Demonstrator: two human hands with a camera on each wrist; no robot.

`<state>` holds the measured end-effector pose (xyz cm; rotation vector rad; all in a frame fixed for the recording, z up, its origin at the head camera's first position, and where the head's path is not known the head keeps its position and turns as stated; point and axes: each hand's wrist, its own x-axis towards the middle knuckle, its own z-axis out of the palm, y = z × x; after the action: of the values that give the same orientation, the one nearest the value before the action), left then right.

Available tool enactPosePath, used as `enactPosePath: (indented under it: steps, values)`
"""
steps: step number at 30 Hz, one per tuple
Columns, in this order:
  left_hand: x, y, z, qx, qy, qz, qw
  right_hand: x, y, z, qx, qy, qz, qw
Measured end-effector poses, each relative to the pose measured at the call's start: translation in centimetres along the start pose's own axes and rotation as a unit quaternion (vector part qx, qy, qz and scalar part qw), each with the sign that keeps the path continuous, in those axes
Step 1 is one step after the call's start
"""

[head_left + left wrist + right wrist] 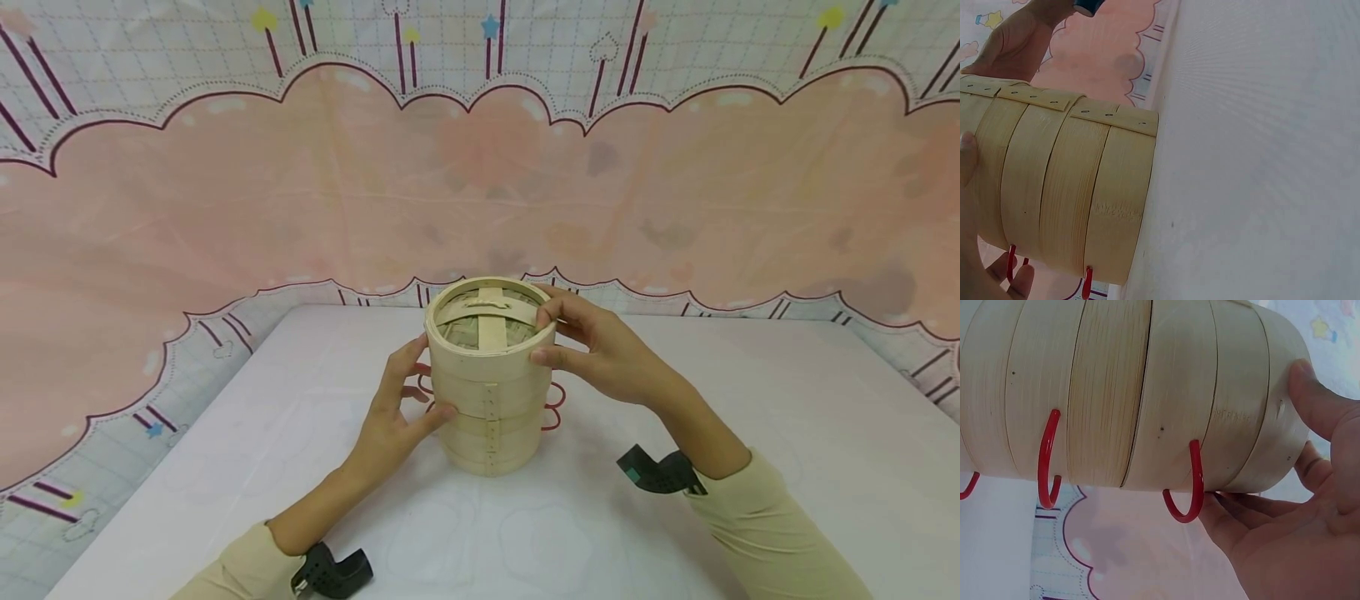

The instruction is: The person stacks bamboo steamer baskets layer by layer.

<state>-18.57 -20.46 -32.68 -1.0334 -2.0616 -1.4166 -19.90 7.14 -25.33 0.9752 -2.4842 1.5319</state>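
Observation:
A round stacked bamboo steamer (465,433) stands upright on the white table, its woven lid (492,333) on top with a bamboo strap across it. My left hand (393,412) grips the steamer's left side, thumb at the front and fingers round behind, near a red loop (1088,284). At the upper right, my right hand (611,354) holds the lid's rim, with the thumb against its side and a finger over the top edge. More red loops (1045,469) stick out from the steamer's side in the right wrist view. Part of the left fingers is hidden behind the steamer.
The white tabletop (525,542) stretches out around the steamer. Behind it hangs a pink and white patterned cloth (480,200). Black devices sit on the left wrist (330,571) and the right wrist (660,471).

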Motion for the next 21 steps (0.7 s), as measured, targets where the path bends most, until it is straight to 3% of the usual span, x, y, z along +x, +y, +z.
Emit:
enactPosePath:
  steps: [7,16,21]
  values:
    - [0.1,-0.2,0.1,0.002,-0.002,0.001,1.0000,0.0,0.2,-0.2,-0.001,-0.008,-0.005,1.000]
    - [-1.0,-3.1,0.2,0.015,-0.016,-0.030,0.9993,-0.8,0.6,-1.3,-0.017,0.000,-0.037,0.999]
    - [-1.5,-3.3,-0.3,0.012,-0.008,-0.025,0.9996,-1.8,1.1,-2.2,-0.045,0.010,-0.011,0.999]
